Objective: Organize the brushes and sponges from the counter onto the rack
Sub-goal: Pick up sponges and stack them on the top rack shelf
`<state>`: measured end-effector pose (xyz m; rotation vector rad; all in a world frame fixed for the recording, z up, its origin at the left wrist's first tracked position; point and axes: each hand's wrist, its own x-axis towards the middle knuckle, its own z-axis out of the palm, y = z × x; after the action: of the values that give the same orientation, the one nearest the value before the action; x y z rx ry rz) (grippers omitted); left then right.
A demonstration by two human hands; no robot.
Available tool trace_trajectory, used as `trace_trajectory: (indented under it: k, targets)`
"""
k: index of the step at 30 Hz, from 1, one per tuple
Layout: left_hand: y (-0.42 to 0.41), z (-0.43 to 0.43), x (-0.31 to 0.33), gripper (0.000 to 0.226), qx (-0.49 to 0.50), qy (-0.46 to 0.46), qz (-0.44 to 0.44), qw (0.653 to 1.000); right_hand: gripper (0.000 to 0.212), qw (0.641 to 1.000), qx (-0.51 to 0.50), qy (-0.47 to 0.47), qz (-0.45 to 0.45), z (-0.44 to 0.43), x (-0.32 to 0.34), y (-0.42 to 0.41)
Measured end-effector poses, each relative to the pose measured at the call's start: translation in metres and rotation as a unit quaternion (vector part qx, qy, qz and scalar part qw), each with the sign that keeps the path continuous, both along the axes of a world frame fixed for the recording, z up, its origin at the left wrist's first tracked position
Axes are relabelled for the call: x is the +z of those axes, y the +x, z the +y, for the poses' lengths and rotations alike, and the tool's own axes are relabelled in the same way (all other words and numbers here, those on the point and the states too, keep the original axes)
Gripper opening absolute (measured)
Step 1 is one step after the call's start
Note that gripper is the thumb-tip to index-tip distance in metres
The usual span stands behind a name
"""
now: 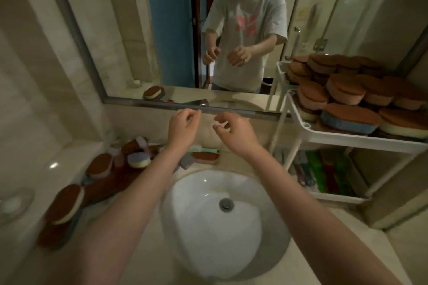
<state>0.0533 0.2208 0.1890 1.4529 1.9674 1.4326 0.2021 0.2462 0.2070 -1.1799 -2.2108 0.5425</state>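
Several oval sponges with brown scrub tops lie on the counter left of the sink, among them a white-bodied sponge (pixel 66 203) near me and a purple-and-white sponge (pixel 139 160) further back. A green brush (pixel 203 150) and a brown-topped sponge (pixel 206 157) lie behind the basin. My left hand (pixel 183 128) and my right hand (pixel 234 133) hover above the back of the counter with loosely curled fingers, holding nothing. The white rack (pixel 347 140) stands at the right, its top shelf heaped with sponges (pixel 347 90).
A white sink basin (pixel 196 226) fills the middle of the counter. A mirror (pixel 162 30) hangs behind it and reflects a person. The rack's lower shelf holds green and red items (pixel 324 173). A clear dish (pixel 14 203) sits at the far left.
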Motion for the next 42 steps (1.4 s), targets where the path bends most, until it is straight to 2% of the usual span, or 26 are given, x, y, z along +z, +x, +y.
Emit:
trace_trajectory:
  k: [9, 18, 23, 29, 36, 42]
  targets:
    - [-0.170, -0.065, -0.059, 0.024, 0.091, -0.097, 0.000, 0.991, 0.028, 0.992, 0.052, -0.107, -0.033, -0.032, -0.066, -0.148]
    - [-0.277, -0.127, -0.107, 0.029, 0.190, -0.179, -0.009, 0.965, 0.028, 0.973, 0.044, -0.216, -0.068, -0.034, -0.126, -0.240]
    - [-0.303, -0.150, -0.135, 0.043, 0.215, -0.262, -0.005, 0.941, 0.065, 0.956, 0.009, -0.286, -0.067, -0.019, -0.165, -0.266]
    - [-0.317, -0.161, -0.163, 0.057, 0.213, -0.359, 0.048, 0.907, 0.091, 0.940, -0.072, -0.332, -0.039, -0.008, -0.192, -0.291]
    - [-0.321, -0.162, -0.184, 0.062, 0.203, -0.422, 0.107, 0.877, 0.080, 0.947, -0.089, -0.308, -0.034, 0.001, -0.216, -0.299]
    - [-0.321, -0.160, -0.191, 0.067, 0.217, -0.417, 0.133, 0.873, 0.074, 0.950, -0.080, -0.302, -0.014, 0.001, -0.222, -0.300]
